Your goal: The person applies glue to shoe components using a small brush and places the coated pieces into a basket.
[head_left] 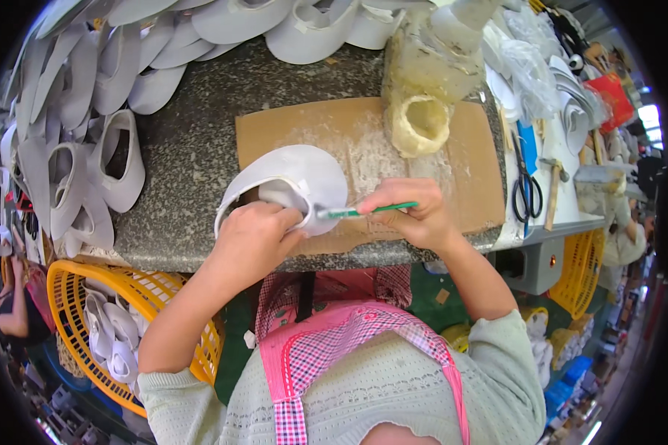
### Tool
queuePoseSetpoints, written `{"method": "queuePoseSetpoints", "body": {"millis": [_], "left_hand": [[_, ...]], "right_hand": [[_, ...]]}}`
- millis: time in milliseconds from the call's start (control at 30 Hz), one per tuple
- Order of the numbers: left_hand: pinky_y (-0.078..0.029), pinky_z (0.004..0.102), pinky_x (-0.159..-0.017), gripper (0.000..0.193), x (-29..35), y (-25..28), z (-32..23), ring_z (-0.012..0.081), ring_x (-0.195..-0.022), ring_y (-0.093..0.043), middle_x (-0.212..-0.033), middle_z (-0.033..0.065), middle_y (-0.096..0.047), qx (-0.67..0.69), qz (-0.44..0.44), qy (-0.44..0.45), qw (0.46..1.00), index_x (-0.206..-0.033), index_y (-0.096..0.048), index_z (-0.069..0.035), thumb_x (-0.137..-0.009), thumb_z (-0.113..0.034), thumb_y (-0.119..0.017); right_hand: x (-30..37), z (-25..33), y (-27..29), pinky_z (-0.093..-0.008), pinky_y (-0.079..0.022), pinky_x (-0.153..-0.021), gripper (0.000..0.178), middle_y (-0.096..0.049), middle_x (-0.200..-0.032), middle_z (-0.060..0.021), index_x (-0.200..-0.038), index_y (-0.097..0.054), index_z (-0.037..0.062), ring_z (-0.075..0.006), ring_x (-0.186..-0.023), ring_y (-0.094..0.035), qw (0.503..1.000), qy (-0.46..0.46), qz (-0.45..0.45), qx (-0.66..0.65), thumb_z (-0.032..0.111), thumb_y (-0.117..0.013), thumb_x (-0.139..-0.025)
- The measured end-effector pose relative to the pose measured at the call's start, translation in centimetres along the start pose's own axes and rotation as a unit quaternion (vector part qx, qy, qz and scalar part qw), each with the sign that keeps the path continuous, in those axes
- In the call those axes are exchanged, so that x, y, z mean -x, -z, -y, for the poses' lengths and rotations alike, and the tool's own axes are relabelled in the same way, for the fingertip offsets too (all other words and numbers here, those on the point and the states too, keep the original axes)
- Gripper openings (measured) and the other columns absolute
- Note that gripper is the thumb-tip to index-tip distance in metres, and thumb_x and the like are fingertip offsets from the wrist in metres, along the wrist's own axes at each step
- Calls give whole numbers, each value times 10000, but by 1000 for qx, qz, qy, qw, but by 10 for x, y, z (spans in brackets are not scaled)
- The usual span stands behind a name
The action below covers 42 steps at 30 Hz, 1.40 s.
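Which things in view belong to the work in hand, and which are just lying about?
In use:
- curved pale-grey shoe upper, held by the left hand
- slim green-handled brush, in the right hand
- flat brown cardboard sheet
- probably the crusted yellowish container

Lying about:
- black-handled metal scissors
- wooden-handled hammer

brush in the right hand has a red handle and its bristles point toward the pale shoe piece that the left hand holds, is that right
Not quite: in the head view, the handle of the brush is green, not red. It is in the right hand, with its bristles pointing toward the pale shoe piece that the left hand holds.
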<state>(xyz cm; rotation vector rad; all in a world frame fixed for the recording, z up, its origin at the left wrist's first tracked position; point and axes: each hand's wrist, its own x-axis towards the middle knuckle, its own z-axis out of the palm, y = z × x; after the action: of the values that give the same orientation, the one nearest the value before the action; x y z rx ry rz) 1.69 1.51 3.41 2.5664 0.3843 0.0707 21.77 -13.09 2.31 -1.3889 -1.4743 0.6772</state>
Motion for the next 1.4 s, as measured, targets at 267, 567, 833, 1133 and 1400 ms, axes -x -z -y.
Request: {"method": "queuePoseSetpoints", "body": {"millis": [267, 567, 833, 1133, 1400], "left_hand": [[-467, 248, -622, 222, -11, 28, 3, 116, -722, -599, -794, 93, -632, 401, 193, 161, 881, -934, -576, 42, -725, -18, -620], [-464, 224, -702, 349, 21, 34, -3, 105, -800, -587, -892, 96, -633, 456, -78, 247, 851, -1055, -504, 33, -716, 56, -584], [-428, 217, -765, 403, 36, 46, -53, 107, -858, -570, -908, 102, -630, 481, -238, 198, 820, -1148, -447, 39, -760, 47, -554], [-396, 267, -855, 599, 6, -14, -5, 172, -1037, -505, -1198, 118, -504, 587, -67, 272, 759, -1321, -305, -6, -885, -382, -471], [-237, 435, -1007, 951, -1, 7, -10, 304, -1228, -314, -1332, 187, -340, 787, -85, 187, 582, -1389, -50, -77, -738, -767, -109]], "right_hand": [[3, -2, 77, -196, -441, -582, 151, -639, -807, -61, -884, -630, 8, -94, -661, -567, 922, -21, -374, 104, -45, -580, -753], [39, -20, 106, -231, -451, -587, 109, -620, -803, -86, -883, -617, -24, -142, -652, -579, 963, 29, -267, 26, -17, -587, -778], [32, 12, 52, -255, -461, -499, 183, -582, -749, -115, -915, -567, -86, -167, -559, -566, 924, 41, -320, -205, 53, -598, -800], [-8, 20, -7, -242, -458, -531, 131, -606, -834, -113, -909, -596, -48, -156, -630, -584, 945, 38, -272, -179, -20, -584, -782], [-10, 20, -20, -266, -455, -548, 162, -645, -786, -94, -849, -650, 26, -187, -624, -596, 986, 127, -106, 2, 0, -658, -689]]}}
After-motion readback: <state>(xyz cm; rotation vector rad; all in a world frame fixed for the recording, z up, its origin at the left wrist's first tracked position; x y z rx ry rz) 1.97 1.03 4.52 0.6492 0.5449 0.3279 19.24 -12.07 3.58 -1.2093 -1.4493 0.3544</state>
